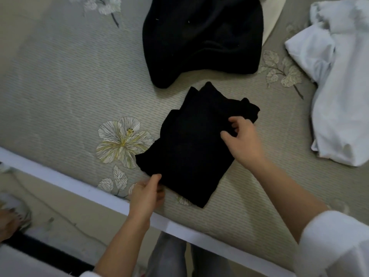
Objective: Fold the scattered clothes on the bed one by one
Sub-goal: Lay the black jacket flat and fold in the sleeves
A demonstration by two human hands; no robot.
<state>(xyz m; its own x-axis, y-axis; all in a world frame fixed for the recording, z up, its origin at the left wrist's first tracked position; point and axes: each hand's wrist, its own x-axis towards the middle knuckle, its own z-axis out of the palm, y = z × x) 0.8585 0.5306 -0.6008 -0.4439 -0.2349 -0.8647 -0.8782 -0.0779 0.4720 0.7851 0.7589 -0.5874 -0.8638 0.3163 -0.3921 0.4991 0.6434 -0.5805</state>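
A small black garment [191, 144] lies folded into a rough rectangle on the bed, close to its near edge. My left hand [146, 193] pinches the garment's near left edge between thumb and fingers. At the far right corner of the same garment, my right hand [242, 139] grips the cloth with curled fingers. A larger black garment [201, 37] lies in a loose heap just beyond. A crumpled white garment [339, 92] sprawls at the right side of the bed.
The bed carries a grey-green mat [65, 90] printed with white flowers. Its white frame rail [83, 186] runs diagonally below my hands. On the floor at left I see a foot in a sandal [12, 216] and a thin cable.
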